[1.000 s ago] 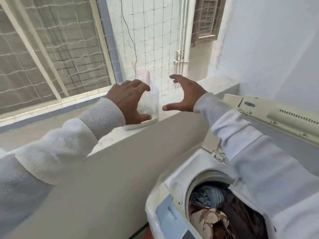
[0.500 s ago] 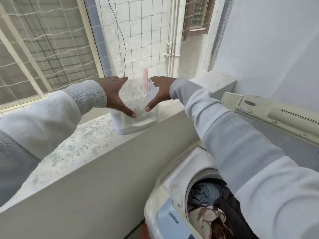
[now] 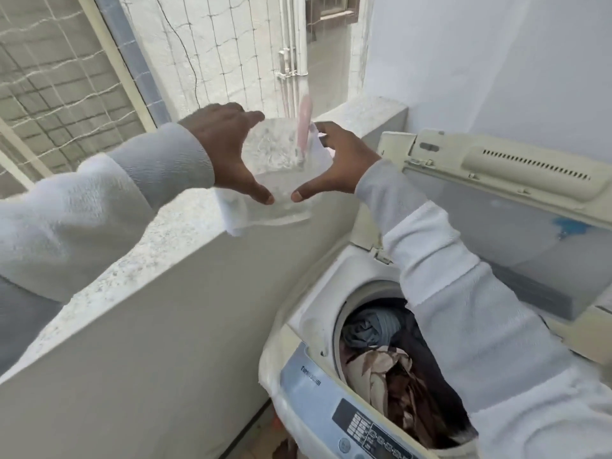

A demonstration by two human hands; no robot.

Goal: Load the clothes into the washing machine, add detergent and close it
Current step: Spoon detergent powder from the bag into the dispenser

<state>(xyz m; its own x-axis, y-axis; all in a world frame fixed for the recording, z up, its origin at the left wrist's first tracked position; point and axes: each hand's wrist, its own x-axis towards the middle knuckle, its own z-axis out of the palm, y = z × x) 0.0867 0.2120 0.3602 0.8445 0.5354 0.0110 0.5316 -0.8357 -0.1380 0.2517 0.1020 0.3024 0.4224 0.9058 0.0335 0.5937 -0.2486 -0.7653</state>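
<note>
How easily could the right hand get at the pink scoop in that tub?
Probably yes: the scoop sticks up uncovered from the tub, right beside the right hand, though that hand is holding the tub.

drum mouth [image 3: 359, 294] open | clothes [image 3: 387, 369] inside | lid [image 3: 516, 233] raised behind

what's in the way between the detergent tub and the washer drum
Nothing visible. The left hand and right hand hold the tub by the ledge; the lid stands raised and the drum is open, clothes inside. Only the right sleeve crosses above the opening.
</note>
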